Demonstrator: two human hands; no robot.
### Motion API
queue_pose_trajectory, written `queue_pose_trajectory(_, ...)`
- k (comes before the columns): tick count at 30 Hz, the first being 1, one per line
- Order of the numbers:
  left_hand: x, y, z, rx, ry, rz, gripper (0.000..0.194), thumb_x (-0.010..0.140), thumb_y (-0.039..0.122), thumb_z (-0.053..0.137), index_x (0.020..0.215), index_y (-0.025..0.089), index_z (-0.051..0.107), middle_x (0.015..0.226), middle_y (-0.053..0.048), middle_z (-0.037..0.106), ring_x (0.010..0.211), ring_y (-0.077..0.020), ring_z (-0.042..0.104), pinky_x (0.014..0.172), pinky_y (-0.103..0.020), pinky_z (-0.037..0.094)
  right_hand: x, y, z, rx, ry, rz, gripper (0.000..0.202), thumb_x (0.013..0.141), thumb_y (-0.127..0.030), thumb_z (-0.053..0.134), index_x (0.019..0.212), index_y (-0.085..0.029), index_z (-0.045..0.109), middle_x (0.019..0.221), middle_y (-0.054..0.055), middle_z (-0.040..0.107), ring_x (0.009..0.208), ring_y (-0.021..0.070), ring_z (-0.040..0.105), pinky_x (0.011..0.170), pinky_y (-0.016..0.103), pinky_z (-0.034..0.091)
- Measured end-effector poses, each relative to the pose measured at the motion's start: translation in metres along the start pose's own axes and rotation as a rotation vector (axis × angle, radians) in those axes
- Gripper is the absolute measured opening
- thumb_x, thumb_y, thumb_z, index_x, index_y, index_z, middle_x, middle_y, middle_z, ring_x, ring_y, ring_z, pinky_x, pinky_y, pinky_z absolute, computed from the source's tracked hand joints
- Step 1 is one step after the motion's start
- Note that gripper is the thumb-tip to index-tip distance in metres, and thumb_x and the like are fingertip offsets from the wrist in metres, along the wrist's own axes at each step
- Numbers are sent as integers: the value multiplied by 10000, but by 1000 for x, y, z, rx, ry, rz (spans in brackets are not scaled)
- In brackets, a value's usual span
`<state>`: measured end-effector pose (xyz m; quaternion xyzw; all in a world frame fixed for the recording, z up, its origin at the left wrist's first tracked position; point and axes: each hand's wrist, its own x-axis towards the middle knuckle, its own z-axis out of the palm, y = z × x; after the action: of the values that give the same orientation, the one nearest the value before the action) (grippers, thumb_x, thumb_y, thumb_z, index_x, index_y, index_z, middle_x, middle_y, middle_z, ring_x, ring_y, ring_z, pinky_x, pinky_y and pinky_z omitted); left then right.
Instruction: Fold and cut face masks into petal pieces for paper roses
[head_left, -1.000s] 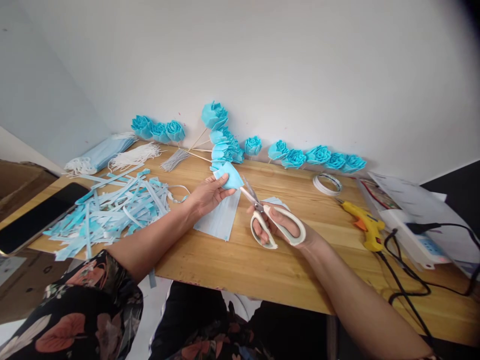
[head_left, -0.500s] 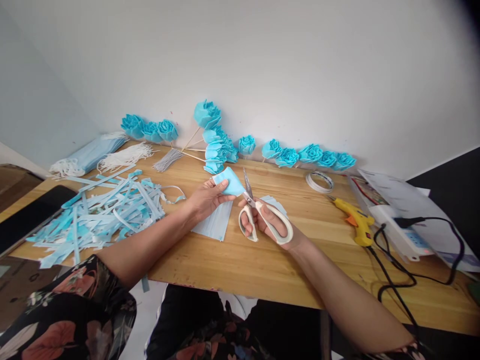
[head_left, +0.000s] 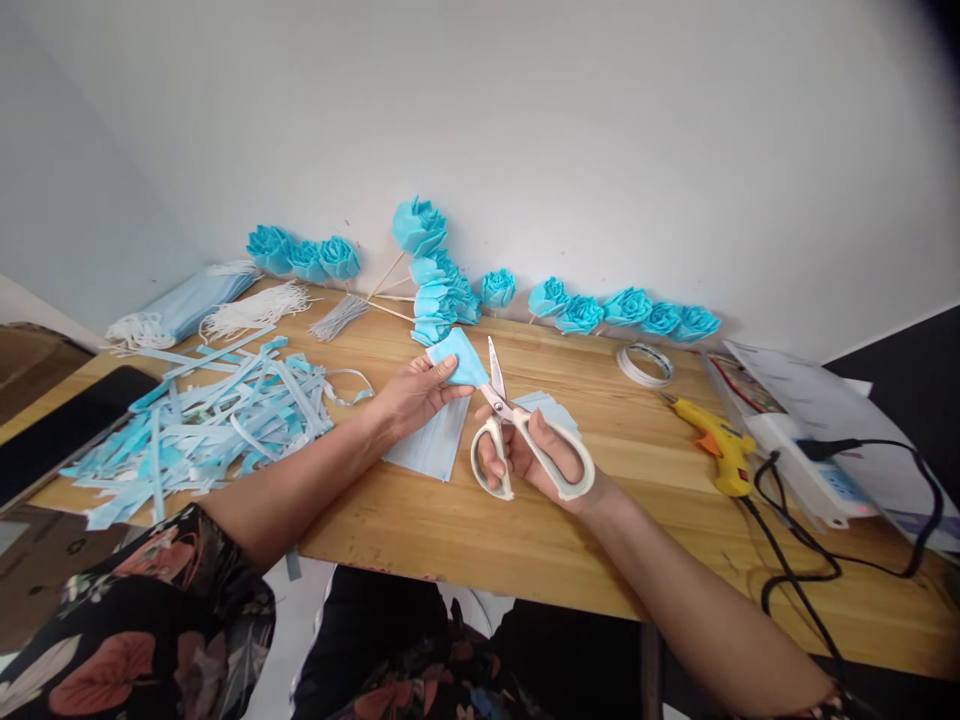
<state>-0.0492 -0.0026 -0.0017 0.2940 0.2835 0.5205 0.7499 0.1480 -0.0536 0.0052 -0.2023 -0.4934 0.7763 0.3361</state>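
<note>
Between thumb and fingers, my left hand pinches a folded piece of light blue mask fabric above the table. My right hand holds white-handled scissors, thumb and fingers through the loops. Their blades are parted, right at the fabric's lower right corner; whether they bite into it I cannot tell. Below my left hand lies a pale blue pleated sheet. A small stack of pale blue pieces sits behind the scissors, partly hidden by my right hand.
Blue fabric flowers line the wall, some on sticks. Cut strips heap at the left, near a phone, masks and grey wires. At right are a tape roll, a yellow glue gun and a power strip with cords.
The scissors have opened wider, their handles spreading apart and shifting slightly down and right. My left hand keeps its pinch on the fabric. The whole view has shifted slightly.
</note>
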Motion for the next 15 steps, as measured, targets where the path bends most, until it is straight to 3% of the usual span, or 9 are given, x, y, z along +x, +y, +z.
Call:
queue_pose_trajectory(4,1,-1,-2,38,-54,-10,145,772,198,777,853,117,689,763,-29,733,677,-126,704,670,-220,599,1,0,0,-9,17,-14,514,896,-646,500,1138,-196,559,743,16,608,618,147,584,554,284,498)
queue_pose_trajectory(15,0,0,-1,57,-34,8,154,785,215,769,854,106,686,783,-48,736,691,-130,703,690,-229,601,1,3,0,-38,48,-59,484,910,-639,477,1121,-214,570,767,17,590,625,142,549,549,277,466)
